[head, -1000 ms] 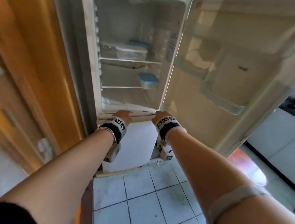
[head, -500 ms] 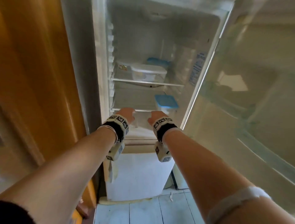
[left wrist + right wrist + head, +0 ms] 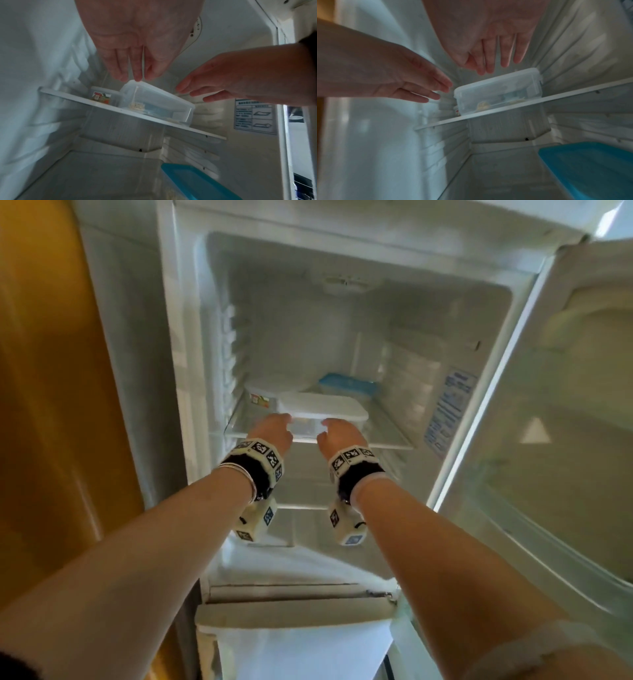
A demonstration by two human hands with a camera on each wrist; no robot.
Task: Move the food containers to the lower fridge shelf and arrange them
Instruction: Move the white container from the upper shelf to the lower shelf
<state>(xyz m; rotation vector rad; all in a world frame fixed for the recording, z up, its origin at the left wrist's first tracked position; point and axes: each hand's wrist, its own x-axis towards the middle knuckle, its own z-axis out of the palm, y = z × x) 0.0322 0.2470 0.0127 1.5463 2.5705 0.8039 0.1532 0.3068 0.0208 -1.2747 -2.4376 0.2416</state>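
Observation:
A clear container with a white lid (image 3: 322,412) (image 3: 154,102) (image 3: 496,93) sits at the front of the upper glass shelf (image 3: 387,440) (image 3: 171,125). My left hand (image 3: 274,431) (image 3: 135,67) reaches toward its left end with straight fingers; its fingertips (image 3: 137,79) sit right at the lid's corner. My right hand (image 3: 339,436) (image 3: 493,59) hovers open by the right end, holding nothing. Behind stand a labelled tub (image 3: 260,397) (image 3: 101,96) and a blue-lidded box (image 3: 346,385). Another blue-lidded container (image 3: 195,181) (image 3: 590,167) rests on the lower shelf (image 3: 496,175).
The fridge door (image 3: 548,440) stands open on the right. A wooden panel (image 3: 51,405) flanks the fridge on the left. A sticker (image 3: 448,409) (image 3: 254,116) is on the right inner wall. The left part of the lower shelf is bare.
Both hands have risen from the fridge's bottom edge, past the lower shelf, to the white-lidded container on the upper shelf. The view has tilted up.

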